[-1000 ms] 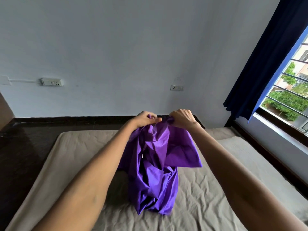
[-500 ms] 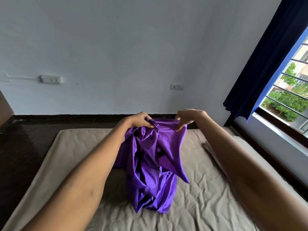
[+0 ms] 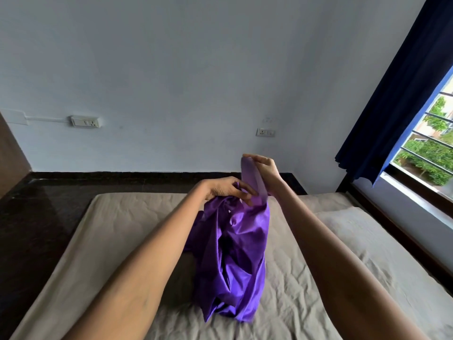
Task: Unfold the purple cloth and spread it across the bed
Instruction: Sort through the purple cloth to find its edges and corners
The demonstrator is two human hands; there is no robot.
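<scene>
Satin of the purple cloth is smooth and shiny, so the edge may slip from my right hand, which pinches it at 12 o'clock. My left hand grips the bunched top. Its crumpled bulk hangs onto the wrinkled beige bed.

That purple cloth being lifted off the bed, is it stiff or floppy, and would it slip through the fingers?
Likely floppy: the purple cloth hangs in loose folds from the left hand and right hand. Its sheen suggests a smooth, perhaps slippery fabric. Probably light, since a fingertip pinch holds up its edge.
</scene>
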